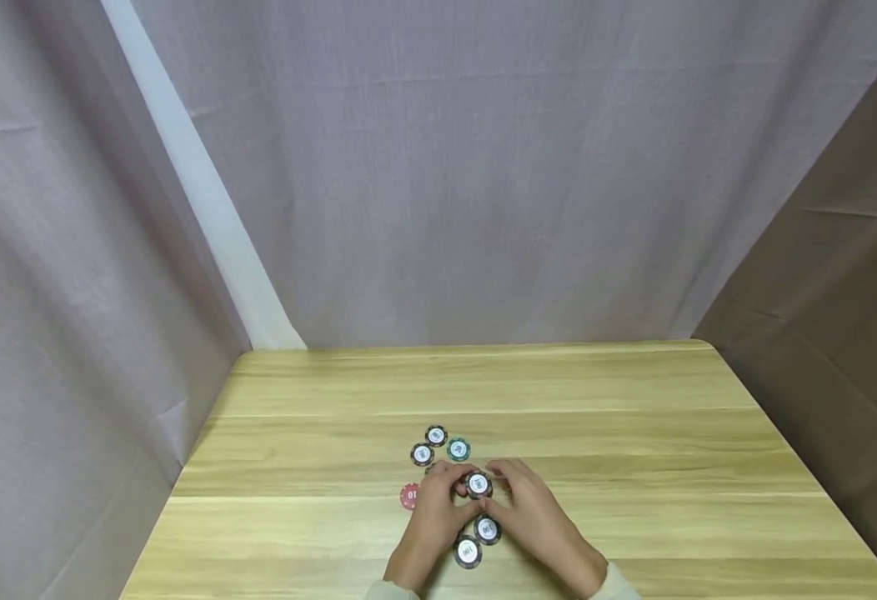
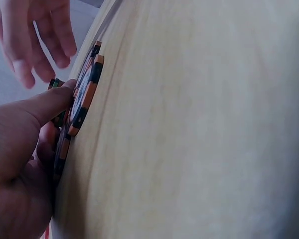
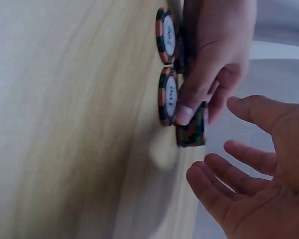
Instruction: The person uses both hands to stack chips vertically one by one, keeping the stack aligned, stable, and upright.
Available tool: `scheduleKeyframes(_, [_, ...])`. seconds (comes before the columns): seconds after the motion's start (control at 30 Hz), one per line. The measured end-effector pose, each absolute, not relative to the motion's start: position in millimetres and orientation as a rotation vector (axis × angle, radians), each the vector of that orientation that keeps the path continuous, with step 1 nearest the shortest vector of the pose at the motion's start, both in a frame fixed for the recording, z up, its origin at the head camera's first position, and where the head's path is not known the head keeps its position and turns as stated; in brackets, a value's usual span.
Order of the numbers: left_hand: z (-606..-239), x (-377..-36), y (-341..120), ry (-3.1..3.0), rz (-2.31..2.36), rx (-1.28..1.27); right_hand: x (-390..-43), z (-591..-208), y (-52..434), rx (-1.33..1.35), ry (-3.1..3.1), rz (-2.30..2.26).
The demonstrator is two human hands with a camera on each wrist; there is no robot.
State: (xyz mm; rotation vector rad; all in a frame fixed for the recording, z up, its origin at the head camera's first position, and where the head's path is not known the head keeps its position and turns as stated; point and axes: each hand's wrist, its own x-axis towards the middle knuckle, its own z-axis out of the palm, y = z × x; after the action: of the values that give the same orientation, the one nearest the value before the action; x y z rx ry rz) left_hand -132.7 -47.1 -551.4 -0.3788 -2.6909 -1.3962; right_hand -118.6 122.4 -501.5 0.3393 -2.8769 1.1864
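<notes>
left hand [image 1: 434, 510] pinches small stack of black-and-orange round poker chips [image 1: 478, 484], lifted off light wooden table [image 1: 633, 433], near front centre. right hand [image 1: 532, 508] at stack's 3 o'clock, fingers loose, spread, not gripping. two black chips [image 1: 478, 540] flat at stack's 6 o'clock. red round chip [image 1: 409, 496] at 9 o'clock. green chip [image 1: 458, 449] and two more black chips [image 1: 428, 445] at 11 to 12 o'clock.

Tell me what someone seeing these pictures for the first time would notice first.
The eye lands on two hands meeting near the front edge of a wooden table, with the left hand pinching a small stack of chips and the right hand open beside it. Loose poker chips ring them: a red chip to the left, a green chip just beyond, two black ones nearer the person.
</notes>
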Motion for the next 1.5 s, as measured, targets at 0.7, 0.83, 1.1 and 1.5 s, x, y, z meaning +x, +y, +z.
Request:
scheduleKeyframes(0.7, [-550, -132, -48, -2.672, -1.4, -0.399, -72, -501, 122, 0.542, -2.973, 0.752])
scheduleKeyframes(0.83, [-549, -132, -47, -2.665, -1.402, -0.399, -73, -506, 118, 0.562, -2.96, 0.672])
scheduleKeyframes(1.1, [-548, -132, -48, -2.668, -1.453, -0.37, -76, -514, 116, 0.62, -2.87, 0.546])
scheduleKeyframes(1.5, [-547, -131, -47, -2.678, -1.42, -0.378, -77, -516, 115, 0.631, -2.844, 0.507])
